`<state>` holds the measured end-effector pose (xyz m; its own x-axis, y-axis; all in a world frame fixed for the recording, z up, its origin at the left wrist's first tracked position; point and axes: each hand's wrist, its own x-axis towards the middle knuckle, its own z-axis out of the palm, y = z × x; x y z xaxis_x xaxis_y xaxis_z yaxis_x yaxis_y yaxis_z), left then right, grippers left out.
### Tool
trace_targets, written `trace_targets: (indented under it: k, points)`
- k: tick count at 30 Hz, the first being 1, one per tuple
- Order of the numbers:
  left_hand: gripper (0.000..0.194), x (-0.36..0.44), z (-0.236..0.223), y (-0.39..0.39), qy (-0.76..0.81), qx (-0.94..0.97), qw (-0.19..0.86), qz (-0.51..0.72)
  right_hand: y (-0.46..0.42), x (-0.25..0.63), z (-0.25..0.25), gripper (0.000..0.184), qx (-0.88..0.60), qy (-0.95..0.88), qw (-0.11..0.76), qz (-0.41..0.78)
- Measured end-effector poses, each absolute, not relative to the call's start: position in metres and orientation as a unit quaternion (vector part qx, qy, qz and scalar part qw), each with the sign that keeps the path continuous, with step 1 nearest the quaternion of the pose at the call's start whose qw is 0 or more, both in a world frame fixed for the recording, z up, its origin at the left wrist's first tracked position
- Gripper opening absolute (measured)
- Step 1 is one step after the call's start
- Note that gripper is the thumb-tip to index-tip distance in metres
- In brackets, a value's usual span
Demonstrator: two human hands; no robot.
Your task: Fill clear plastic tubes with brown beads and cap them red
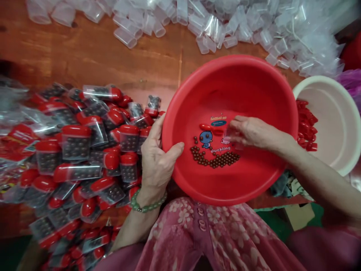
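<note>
My left hand [158,158] grips the left rim of a red plastic basin [254,82], with the thumb over the edge. Inside the basin, my right hand [251,131] is closed on a small clear plastic container [229,137], partly hidden by the fingers and blurred. Small brown balls [220,161] lie in a curved band across the basin floor, just below a printed duckling picture [206,138]. Close to my right fingertips, a red spoon-like piece [207,127] rests on the floor of the basin.
A heap of filled clear containers with red caps [76,143] covers the table's left side. Many clear containers [208,22] are piled along the back. At the right stands a white tub [335,124], with red caps [307,126] in it. The wooden table [84,49] lies beneath.
</note>
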<state>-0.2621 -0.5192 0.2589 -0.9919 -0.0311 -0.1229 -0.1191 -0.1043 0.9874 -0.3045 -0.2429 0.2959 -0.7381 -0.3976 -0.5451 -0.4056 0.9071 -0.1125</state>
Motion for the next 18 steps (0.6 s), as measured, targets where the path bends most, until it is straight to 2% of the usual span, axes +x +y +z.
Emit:
trace_targets:
  k: [4,10,13,16,18]
  points:
    - [0.066,-0.265,0.262,-0.515,0.684,-0.02,0.018,0.729,-0.247,-0.283,0.281,0.028,-0.227,0.935,0.266,0.061]
    - [0.064,-0.266,0.264,-0.512,0.685,-0.017,0.018,0.728,-0.243,-0.28,0.27,0.026,-0.251,0.936,0.244,0.044]
    - [0.063,-0.268,0.263,-0.512,0.686,-0.031,0.023,0.726,-0.236,-0.281,0.268,0.021,-0.21,0.937,0.263,-0.097]
    - [0.061,-0.27,0.263,-0.513,0.695,-0.028,0.024,0.718,-0.23,-0.285,0.269,0.03,-0.121,0.912,0.271,-0.282]
    - [0.061,-0.27,0.263,-0.514,0.692,-0.015,0.018,0.721,-0.226,-0.291,0.273,0.035,-0.067,0.906,0.254,-0.331]
